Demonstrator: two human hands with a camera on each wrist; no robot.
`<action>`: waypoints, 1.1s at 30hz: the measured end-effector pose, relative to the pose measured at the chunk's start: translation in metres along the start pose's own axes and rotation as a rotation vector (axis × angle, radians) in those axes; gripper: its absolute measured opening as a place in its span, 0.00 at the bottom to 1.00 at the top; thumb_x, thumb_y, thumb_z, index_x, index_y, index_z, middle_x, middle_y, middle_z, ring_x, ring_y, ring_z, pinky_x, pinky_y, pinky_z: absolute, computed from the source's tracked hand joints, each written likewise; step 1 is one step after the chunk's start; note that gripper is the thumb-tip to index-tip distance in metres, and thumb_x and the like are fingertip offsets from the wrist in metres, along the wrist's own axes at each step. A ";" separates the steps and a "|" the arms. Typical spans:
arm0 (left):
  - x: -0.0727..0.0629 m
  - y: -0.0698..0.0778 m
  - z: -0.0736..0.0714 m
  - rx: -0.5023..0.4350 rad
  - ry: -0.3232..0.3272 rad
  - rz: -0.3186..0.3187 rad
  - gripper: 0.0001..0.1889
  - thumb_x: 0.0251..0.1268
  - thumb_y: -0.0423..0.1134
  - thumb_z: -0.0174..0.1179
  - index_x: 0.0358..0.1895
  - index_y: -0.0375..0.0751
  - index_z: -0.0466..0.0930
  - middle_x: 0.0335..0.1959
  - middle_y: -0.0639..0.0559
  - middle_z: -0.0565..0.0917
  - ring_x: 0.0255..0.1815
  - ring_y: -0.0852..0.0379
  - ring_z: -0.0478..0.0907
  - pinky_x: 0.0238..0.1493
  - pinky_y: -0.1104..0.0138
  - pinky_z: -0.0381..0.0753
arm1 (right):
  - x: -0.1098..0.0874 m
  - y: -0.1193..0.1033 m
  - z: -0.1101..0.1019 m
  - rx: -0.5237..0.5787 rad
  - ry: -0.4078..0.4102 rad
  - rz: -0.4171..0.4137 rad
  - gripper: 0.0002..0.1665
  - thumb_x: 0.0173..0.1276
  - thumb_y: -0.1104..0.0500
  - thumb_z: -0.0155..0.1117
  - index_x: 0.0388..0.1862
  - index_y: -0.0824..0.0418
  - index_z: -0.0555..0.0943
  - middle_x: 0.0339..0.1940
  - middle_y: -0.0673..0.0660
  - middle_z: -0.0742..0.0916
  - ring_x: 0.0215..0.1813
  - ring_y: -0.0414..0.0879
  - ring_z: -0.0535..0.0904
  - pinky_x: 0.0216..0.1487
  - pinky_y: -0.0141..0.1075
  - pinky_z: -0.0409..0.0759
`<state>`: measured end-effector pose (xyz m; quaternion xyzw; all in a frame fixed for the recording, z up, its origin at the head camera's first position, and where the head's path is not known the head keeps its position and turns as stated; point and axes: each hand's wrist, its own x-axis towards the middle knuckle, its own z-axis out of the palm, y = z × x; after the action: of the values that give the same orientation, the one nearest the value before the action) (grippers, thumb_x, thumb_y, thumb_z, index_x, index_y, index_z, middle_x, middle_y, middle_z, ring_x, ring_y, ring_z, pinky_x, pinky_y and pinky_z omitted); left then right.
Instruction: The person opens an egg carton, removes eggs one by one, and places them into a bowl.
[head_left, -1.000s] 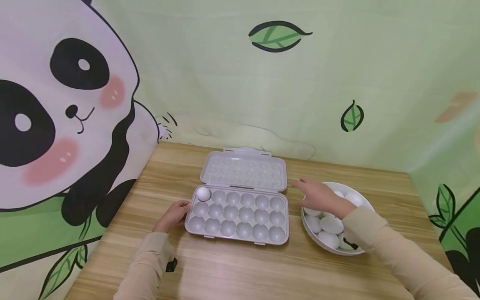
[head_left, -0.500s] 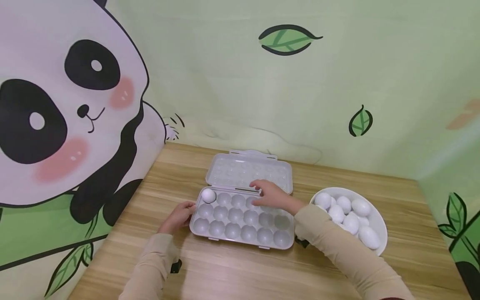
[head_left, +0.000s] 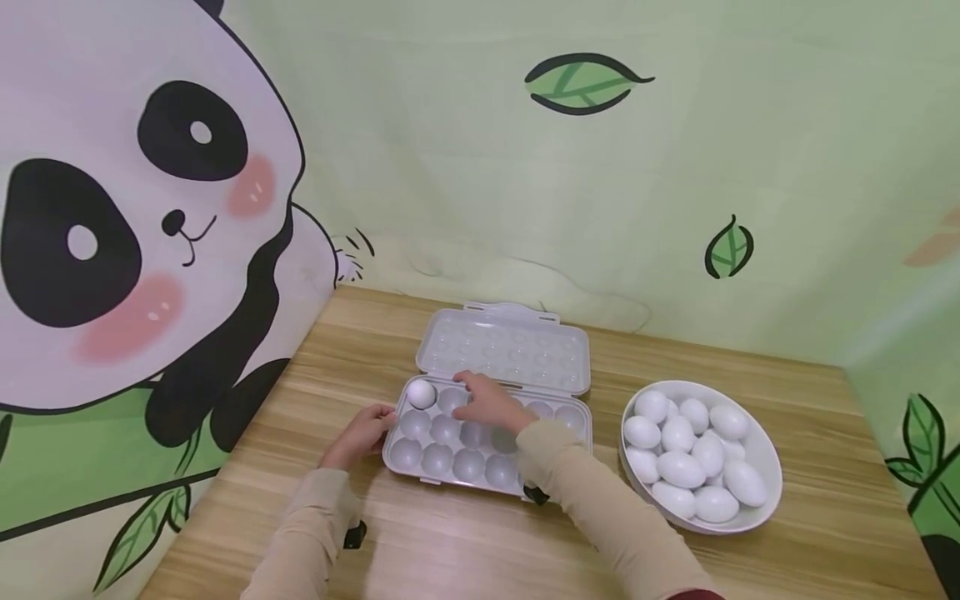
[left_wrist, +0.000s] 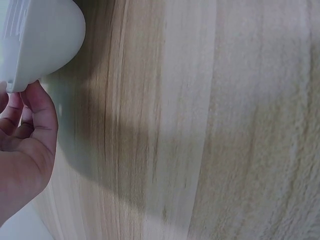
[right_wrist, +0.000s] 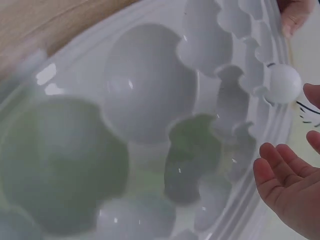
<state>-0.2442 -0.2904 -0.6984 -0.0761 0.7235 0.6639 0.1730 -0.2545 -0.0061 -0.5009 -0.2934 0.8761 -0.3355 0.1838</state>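
Observation:
A grey-white plastic egg box point(head_left: 427, 458) lies with its lid point(head_left: 502, 346) folded back. One white egg point(head_left: 422, 394) sits in its back left cup; the same egg point(right_wrist: 284, 84) shows in the right wrist view. My left hand point(head_left: 363, 435) pinches the box's left rim, thumb and fingers at the edge in the left wrist view point(left_wrist: 30, 130). My right hand point(head_left: 491, 403) hovers over the back row, just right of the egg, its fingers apart. I see nothing between those fingers point(right_wrist: 282, 162). The right sleeve covers the box's front right cups.
A white bowl point(head_left: 772, 500) heaped with several white eggs point(head_left: 681, 469) stands right of the box on the wooden table point(head_left: 450, 550). Behind the table hangs a printed cloth point(head_left: 465, 167) with a panda at left.
My right hand has moved left from over the bowl to above the box's back row, uncovering the bowl's eggs. The left hand stays on the rim. The whole view has shifted slightly.

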 end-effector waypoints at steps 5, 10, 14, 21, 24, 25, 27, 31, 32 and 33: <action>-0.014 0.020 0.010 0.054 0.035 -0.038 0.17 0.64 0.46 0.48 0.48 0.37 0.68 0.40 0.43 0.76 0.37 0.52 0.77 0.34 0.58 0.78 | 0.006 -0.009 0.014 -0.084 -0.006 0.004 0.37 0.53 0.57 0.64 0.62 0.58 0.63 0.56 0.65 0.73 0.56 0.56 0.70 0.55 0.46 0.69; 0.006 -0.005 -0.005 -0.001 -0.003 -0.004 0.17 0.59 0.51 0.53 0.44 0.43 0.70 0.35 0.50 0.77 0.33 0.58 0.77 0.30 0.62 0.78 | 0.010 -0.020 0.024 -0.260 -0.001 -0.004 0.38 0.51 0.55 0.63 0.63 0.50 0.64 0.58 0.64 0.70 0.51 0.55 0.72 0.42 0.45 0.75; -0.035 0.053 0.022 0.069 0.054 -0.057 0.18 0.64 0.44 0.49 0.49 0.34 0.67 0.39 0.43 0.76 0.36 0.54 0.76 0.34 0.60 0.78 | 0.013 -0.023 0.034 -0.374 -0.016 -0.044 0.36 0.49 0.53 0.62 0.61 0.45 0.66 0.63 0.62 0.67 0.58 0.56 0.69 0.46 0.47 0.73; -0.100 0.143 0.063 0.108 0.098 -0.105 0.16 0.68 0.35 0.40 0.51 0.23 0.61 0.40 0.37 0.75 0.34 0.58 0.74 0.33 0.67 0.76 | 0.017 -0.021 0.048 -0.468 0.026 -0.113 0.37 0.51 0.51 0.62 0.62 0.45 0.65 0.63 0.63 0.65 0.55 0.55 0.70 0.52 0.43 0.71; -0.104 0.150 0.066 0.100 0.106 -0.111 0.15 0.68 0.32 0.38 0.50 0.22 0.61 0.38 0.39 0.75 0.32 0.59 0.74 0.32 0.68 0.76 | 0.020 -0.020 0.051 -0.449 0.035 -0.100 0.38 0.51 0.52 0.62 0.64 0.45 0.63 0.64 0.63 0.64 0.55 0.56 0.70 0.53 0.44 0.70; -0.104 0.148 0.066 0.088 0.107 -0.111 0.15 0.68 0.32 0.38 0.49 0.22 0.62 0.37 0.40 0.75 0.31 0.59 0.74 0.32 0.68 0.76 | 0.021 -0.019 0.052 -0.434 0.033 -0.091 0.39 0.51 0.53 0.62 0.64 0.45 0.62 0.64 0.63 0.64 0.55 0.56 0.70 0.53 0.44 0.70; -0.101 0.141 0.063 0.084 0.102 -0.105 0.14 0.68 0.32 0.38 0.49 0.23 0.62 0.36 0.42 0.75 0.30 0.60 0.74 0.32 0.68 0.76 | 0.023 -0.019 0.054 -0.422 0.034 -0.077 0.39 0.52 0.53 0.61 0.65 0.45 0.61 0.64 0.63 0.65 0.56 0.56 0.70 0.54 0.44 0.70; -0.094 0.127 0.058 0.080 0.101 -0.098 0.15 0.67 0.33 0.39 0.49 0.24 0.63 0.35 0.44 0.76 0.30 0.61 0.74 0.32 0.67 0.77 | 0.028 -0.020 0.057 -0.447 0.067 -0.080 0.38 0.52 0.55 0.60 0.64 0.46 0.62 0.62 0.62 0.68 0.55 0.54 0.71 0.53 0.43 0.70; -0.094 0.125 0.057 0.083 0.102 -0.097 0.15 0.67 0.33 0.39 0.49 0.24 0.62 0.35 0.44 0.76 0.30 0.61 0.74 0.32 0.67 0.76 | 0.029 -0.021 0.058 -0.465 0.078 -0.083 0.38 0.52 0.56 0.59 0.64 0.46 0.62 0.61 0.62 0.69 0.54 0.53 0.72 0.53 0.42 0.71; -0.093 0.124 0.057 0.079 0.110 -0.101 0.14 0.67 0.33 0.39 0.49 0.24 0.63 0.34 0.45 0.76 0.30 0.61 0.74 0.32 0.68 0.76 | 0.030 -0.023 0.059 -0.477 0.090 -0.085 0.37 0.52 0.56 0.59 0.64 0.47 0.63 0.59 0.61 0.70 0.53 0.53 0.73 0.52 0.41 0.71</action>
<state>-0.1915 -0.2322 -0.5529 -0.1418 0.7527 0.6203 0.1690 -0.2377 -0.0670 -0.5304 -0.3499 0.9247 -0.1394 0.0560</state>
